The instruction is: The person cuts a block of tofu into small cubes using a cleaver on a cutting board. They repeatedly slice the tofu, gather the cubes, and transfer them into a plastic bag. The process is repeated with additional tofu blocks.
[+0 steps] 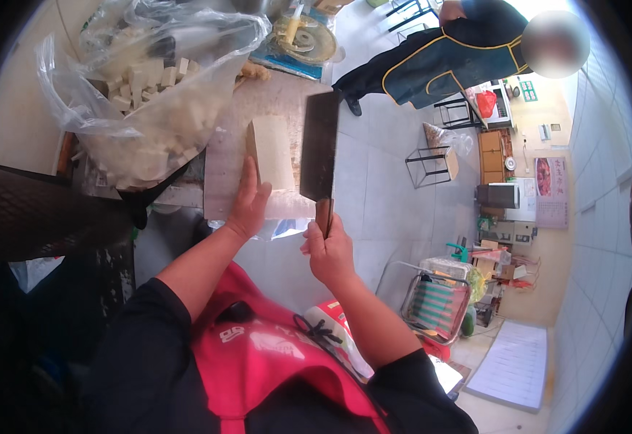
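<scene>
My right hand [331, 252] grips the wooden handle of a cleaver [320, 146]. Its broad dark blade is raised beside a pale rectangular block [273, 152] that looks like tofu. The block lies on a worn cutting board [223, 179], whose surface shows around it. Against the block's left side rest the fingers of my left hand [249, 203], with the thumb apart at the near corner. Left of the board, a clear plastic bag [180, 122] gapes, and several cut pale pieces [145, 81] fill it.
Beyond the board sits a scale [305, 40] with a round pan. Another person in an apron [430, 68] stands at the upper right. A stool [432, 165] and a folding chair [436, 306] are on the right. Dark mesh-like material [44, 214] crosses the left edge.
</scene>
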